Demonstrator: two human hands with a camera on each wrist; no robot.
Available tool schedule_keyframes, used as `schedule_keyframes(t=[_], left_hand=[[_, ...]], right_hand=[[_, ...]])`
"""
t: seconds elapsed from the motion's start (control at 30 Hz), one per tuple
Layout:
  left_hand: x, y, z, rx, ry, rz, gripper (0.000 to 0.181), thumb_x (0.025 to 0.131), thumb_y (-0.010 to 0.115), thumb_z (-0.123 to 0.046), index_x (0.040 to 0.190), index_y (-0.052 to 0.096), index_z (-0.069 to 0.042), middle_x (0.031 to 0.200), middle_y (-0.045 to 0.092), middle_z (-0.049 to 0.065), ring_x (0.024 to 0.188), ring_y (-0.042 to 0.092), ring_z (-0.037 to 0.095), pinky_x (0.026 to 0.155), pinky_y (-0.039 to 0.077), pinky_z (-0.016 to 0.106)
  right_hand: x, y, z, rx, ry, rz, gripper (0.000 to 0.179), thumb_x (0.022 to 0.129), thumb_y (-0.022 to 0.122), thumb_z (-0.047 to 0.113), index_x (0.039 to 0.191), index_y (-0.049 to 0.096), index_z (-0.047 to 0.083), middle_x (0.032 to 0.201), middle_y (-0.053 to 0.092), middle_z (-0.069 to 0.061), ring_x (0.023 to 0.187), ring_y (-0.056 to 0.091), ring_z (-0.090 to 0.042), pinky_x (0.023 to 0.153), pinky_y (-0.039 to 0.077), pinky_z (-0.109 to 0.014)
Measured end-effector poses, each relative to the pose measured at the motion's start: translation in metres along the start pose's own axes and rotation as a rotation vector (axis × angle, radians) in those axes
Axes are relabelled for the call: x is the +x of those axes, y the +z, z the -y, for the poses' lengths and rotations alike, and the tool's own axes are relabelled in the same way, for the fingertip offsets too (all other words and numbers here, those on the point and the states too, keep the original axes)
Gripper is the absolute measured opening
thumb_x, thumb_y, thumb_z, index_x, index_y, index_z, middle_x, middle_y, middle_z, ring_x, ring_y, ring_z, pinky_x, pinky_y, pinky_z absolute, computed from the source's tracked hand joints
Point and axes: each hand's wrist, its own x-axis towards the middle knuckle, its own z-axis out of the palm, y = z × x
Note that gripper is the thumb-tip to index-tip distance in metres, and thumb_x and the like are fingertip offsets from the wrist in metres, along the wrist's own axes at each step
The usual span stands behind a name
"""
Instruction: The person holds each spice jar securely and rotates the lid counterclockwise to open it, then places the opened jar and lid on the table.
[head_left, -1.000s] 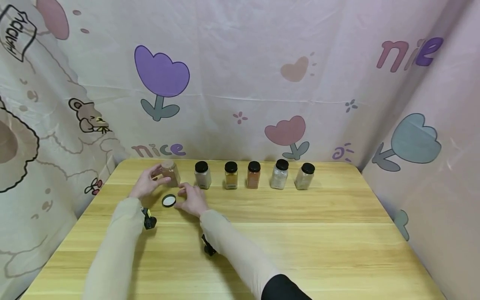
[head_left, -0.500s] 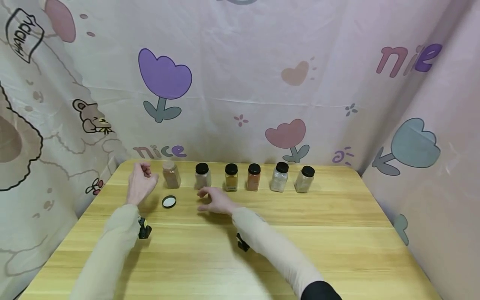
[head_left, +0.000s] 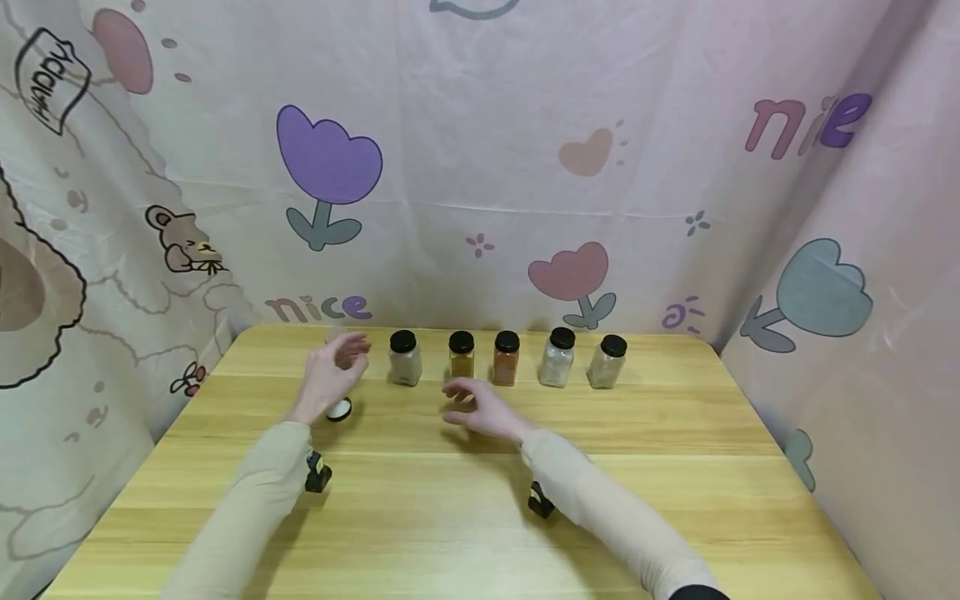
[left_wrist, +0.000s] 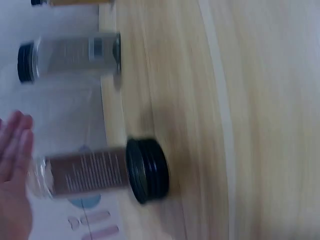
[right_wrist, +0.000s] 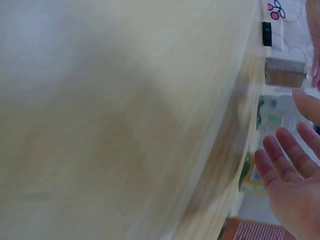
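My left hand, fingers loosely bent and holding nothing, is over the uncapped jar of brown powder, mostly covering it in the head view. The jar's black lid lies upside down on the table in front of it, white liner up. My right hand hovers with spread fingers and nothing in them, just in front of the jar of yellow powder. To the left of that stands a black-capped jar of greyish powder, between my two hands.
Further right along the table's back edge stand a jar of orange powder, a jar of white contents and a jar of pale contents, all black-capped. A printed curtain hangs behind the wooden table.
My right hand has moved right, from near the lid to before the yellow jar. My left hand let go of the brown jar, drew back left, then came back across it.
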Motion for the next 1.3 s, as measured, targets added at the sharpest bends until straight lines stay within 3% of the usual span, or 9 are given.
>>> schedule_keyframes(t=[0.1, 0.2, 0.4, 0.53, 0.7, 0.9, 1.3], left_hand=[[0.002, 0.01, -0.002, -0.084, -0.056, 0.146, 0.058, 0.095, 0.062, -0.004, 0.146, 0.04, 0.011, 0.145, 0.051, 0.032, 0.133, 0.053, 0.045, 0.115, 0.046, 0.047], [0.004, 0.018, -0.002, -0.164, -0.106, 0.264, 0.074, 0.096, 0.064, -0.004, 0.153, 0.02, 0.015, 0.157, 0.029, 0.037, 0.146, 0.032, 0.05, 0.124, 0.028, 0.056], [0.011, 0.032, 0.0, -0.293, -0.211, 0.362, 0.087, 0.098, 0.063, -0.005, 0.155, 0.001, 0.014, 0.163, 0.007, 0.036, 0.152, 0.011, 0.051, 0.128, 0.013, 0.058], [0.016, 0.04, 0.002, -0.332, -0.254, 0.377, 0.086, 0.099, 0.061, -0.004, 0.156, -0.001, 0.012, 0.164, 0.003, 0.035, 0.153, 0.007, 0.05, 0.129, 0.01, 0.056], [0.02, 0.046, 0.006, -0.349, -0.243, 0.363, 0.081, 0.1, 0.059, -0.002, 0.156, 0.003, 0.011, 0.164, 0.006, 0.035, 0.153, 0.009, 0.05, 0.129, 0.011, 0.057], [0.023, 0.05, 0.01, -0.353, -0.232, 0.353, 0.074, 0.099, 0.06, -0.001, 0.156, 0.013, 0.011, 0.163, 0.015, 0.034, 0.152, 0.013, 0.05, 0.129, 0.014, 0.057], [0.024, 0.052, 0.01, -0.359, -0.23, 0.319, 0.067, 0.099, 0.058, 0.002, 0.153, 0.021, 0.012, 0.16, 0.023, 0.034, 0.152, 0.018, 0.048, 0.129, 0.013, 0.056]], right_hand=[[-0.008, -0.005, -0.005, 0.028, -0.002, -0.024, 0.044, 0.091, 0.074, 0.011, 0.128, 0.058, -0.008, 0.126, 0.064, -0.026, 0.111, 0.065, -0.038, 0.098, 0.058, -0.044], [-0.013, -0.009, -0.009, 0.049, 0.014, -0.042, 0.043, 0.091, 0.074, 0.01, 0.128, 0.059, -0.007, 0.126, 0.064, -0.026, 0.109, 0.066, -0.037, 0.096, 0.059, -0.04], [-0.018, -0.015, -0.01, 0.08, 0.055, -0.052, 0.042, 0.092, 0.074, 0.013, 0.128, 0.06, -0.003, 0.126, 0.064, -0.023, 0.107, 0.067, -0.032, 0.091, 0.06, -0.031], [-0.021, -0.017, -0.01, 0.082, 0.059, -0.06, 0.04, 0.093, 0.073, 0.014, 0.128, 0.06, -0.003, 0.126, 0.065, -0.023, 0.107, 0.067, -0.031, 0.09, 0.059, -0.032], [-0.026, -0.019, -0.01, 0.102, 0.072, -0.065, 0.04, 0.093, 0.072, 0.012, 0.128, 0.059, -0.004, 0.128, 0.064, -0.024, 0.108, 0.067, -0.032, 0.092, 0.058, -0.037], [-0.033, -0.022, -0.013, 0.109, 0.075, -0.044, 0.041, 0.094, 0.07, 0.012, 0.129, 0.059, -0.006, 0.129, 0.063, -0.025, 0.109, 0.066, -0.035, 0.093, 0.057, -0.034], [-0.039, -0.027, -0.013, 0.135, 0.094, -0.007, 0.042, 0.096, 0.069, 0.015, 0.132, 0.058, -0.004, 0.133, 0.062, -0.024, 0.112, 0.066, -0.034, 0.097, 0.057, -0.04]])
